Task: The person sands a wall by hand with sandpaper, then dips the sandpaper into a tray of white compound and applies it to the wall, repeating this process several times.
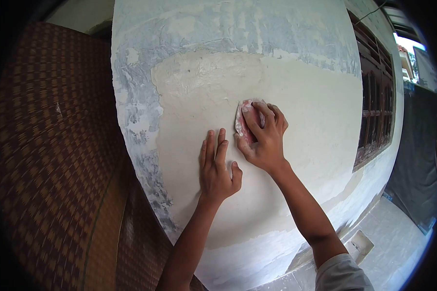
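Observation:
My right hand (pixel 266 138) grips a folded piece of sandpaper (pixel 246 132), reddish with white dust on it, and presses it against the wall (pixel 306 106). To its left, my left hand (pixel 217 169) rests on the same wall with fingers stretched upward and thumb apart, holding nothing. Smooth cream-white filler covers the middle of the wall. Around this patch the surface is rougher, with blotchy grey and white paint at the top and along the left edge. Part of the sandpaper is hidden under my right fingers.
A brown woven mat (pixel 58 121) hangs or stands along the left side. On the right is a dark wooden window (pixel 375 97) with bars. Dark sheeting (pixel 415 150) hangs beyond it. A shallow rectangular tray-like shape (pixel 359 246) lies on the pale tiled floor (pixel 393 233) at lower right.

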The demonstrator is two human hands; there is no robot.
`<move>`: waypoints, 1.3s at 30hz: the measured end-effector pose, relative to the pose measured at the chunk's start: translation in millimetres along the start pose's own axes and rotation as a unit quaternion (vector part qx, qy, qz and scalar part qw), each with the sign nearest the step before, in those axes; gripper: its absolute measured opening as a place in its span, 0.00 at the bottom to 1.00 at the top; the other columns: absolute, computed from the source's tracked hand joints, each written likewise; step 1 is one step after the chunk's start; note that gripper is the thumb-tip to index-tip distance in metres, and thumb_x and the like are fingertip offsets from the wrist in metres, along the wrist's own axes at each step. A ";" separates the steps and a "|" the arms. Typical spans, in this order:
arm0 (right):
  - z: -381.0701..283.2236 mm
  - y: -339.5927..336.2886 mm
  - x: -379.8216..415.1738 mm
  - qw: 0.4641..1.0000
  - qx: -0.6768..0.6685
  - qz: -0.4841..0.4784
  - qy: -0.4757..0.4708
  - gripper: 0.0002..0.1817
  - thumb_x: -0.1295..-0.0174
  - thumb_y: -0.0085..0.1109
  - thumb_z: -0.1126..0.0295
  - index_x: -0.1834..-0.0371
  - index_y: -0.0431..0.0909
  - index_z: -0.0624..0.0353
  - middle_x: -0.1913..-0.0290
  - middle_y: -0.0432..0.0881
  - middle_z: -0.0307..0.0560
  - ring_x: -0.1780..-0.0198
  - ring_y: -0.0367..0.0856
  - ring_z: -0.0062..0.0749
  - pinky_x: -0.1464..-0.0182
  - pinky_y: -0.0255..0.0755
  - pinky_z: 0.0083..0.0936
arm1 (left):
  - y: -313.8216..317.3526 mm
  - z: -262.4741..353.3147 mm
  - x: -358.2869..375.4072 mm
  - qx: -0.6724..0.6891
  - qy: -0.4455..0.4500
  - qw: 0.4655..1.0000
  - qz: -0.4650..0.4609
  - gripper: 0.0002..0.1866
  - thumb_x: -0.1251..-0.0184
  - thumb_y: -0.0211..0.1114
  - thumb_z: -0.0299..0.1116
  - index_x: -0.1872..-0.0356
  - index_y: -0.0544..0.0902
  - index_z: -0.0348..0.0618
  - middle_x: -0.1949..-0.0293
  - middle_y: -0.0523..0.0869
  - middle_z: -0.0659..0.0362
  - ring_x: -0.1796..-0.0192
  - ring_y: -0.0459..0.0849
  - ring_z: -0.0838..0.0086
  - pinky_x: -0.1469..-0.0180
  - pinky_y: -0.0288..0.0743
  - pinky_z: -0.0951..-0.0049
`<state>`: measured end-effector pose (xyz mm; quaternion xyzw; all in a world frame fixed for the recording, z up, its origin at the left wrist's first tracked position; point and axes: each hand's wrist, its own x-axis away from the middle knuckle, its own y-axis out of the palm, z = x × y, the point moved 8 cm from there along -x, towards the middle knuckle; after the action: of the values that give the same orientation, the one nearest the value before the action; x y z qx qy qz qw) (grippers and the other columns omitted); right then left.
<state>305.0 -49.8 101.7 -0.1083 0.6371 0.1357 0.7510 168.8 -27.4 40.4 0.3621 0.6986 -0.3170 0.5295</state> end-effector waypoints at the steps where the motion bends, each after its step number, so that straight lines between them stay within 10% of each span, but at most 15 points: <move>1: -2.1 -3.4 10.0 1.000 -0.002 -0.008 0.000 0.34 0.50 0.73 0.58 0.36 0.85 0.51 0.27 0.72 0.54 0.28 0.65 0.66 0.27 0.55 0.58 | -1.0 0.2 -0.9 -0.003 -0.001 1.000 0.008 0.33 0.32 0.56 0.29 0.25 0.61 0.35 0.23 0.70 0.34 0.19 0.64 0.34 0.19 0.56 0.37; 39: 19.8 -2.6 -66.3 0.999 0.016 0.048 0.021 0.32 0.50 0.73 0.57 0.37 0.86 0.52 0.29 0.75 0.52 0.30 0.67 0.61 0.29 0.53 0.56 | -2.7 0.3 1.3 0.024 0.017 1.000 0.000 0.32 0.27 0.57 0.33 0.26 0.60 0.32 0.25 0.71 0.31 0.20 0.64 0.33 0.21 0.56 0.38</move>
<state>314.2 -49.9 170.3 -0.0684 0.6591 0.1589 0.7319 166.5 -28.9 39.2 0.3798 0.6996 -0.3272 0.5092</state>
